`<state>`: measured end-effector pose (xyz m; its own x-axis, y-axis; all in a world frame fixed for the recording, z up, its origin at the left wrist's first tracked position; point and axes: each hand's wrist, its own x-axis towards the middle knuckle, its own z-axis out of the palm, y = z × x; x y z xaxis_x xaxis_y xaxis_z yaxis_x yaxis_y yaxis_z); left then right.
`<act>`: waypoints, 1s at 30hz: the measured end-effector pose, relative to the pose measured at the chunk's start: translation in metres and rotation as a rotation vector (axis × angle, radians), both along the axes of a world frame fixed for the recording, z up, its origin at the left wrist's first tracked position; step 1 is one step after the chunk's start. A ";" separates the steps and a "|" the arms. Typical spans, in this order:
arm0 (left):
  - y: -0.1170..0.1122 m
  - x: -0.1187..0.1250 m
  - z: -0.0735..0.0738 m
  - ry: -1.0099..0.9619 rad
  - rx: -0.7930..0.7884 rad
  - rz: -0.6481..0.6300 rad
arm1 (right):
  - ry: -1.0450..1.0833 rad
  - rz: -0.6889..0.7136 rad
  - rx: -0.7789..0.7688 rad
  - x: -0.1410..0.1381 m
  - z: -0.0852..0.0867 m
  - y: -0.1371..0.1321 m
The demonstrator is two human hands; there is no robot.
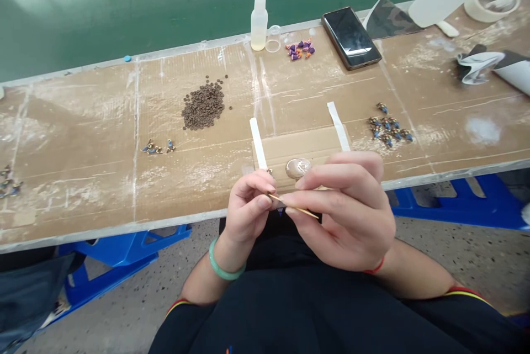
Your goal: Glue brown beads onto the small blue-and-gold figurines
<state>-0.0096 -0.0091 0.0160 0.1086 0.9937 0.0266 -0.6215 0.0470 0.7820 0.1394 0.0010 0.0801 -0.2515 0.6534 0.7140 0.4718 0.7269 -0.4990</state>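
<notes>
Past the left hand (pixel 248 205), a lane skirts heaped round brown discs (pixel 203 106), ending at an upright translucent plastic bottle (pixel 259 28).

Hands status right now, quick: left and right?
Left hand: closed, fingertips pinching a tiny dark piece, too small to identify.
Right hand: closed, holding a thin wooden stick.

Small-parts workshop: long, stained bench (pixel 95 122) is bearing heaped brown discs (pixel 203 105) and blue-and-gold pieces (pixel 386 123); squeeze bottle (pixel 259 25) is standing behind.

The wooden toothpick (pixel 307 212) is looking smooth, the clear puddle (pixel 298 168) is shining glossily, the smartphone's glassy screen (pixel 351 38) is reflecting light.
</notes>
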 end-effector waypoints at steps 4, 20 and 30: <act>0.000 0.001 -0.001 0.011 0.025 0.009 | -0.030 0.016 -0.001 0.005 0.002 0.001; 0.009 0.004 0.000 -0.153 0.043 -0.130 | -0.206 -0.173 -0.054 0.049 -0.017 0.020; 0.011 0.007 -0.005 -0.134 0.061 -0.159 | -0.331 -0.103 -0.062 0.050 -0.020 0.027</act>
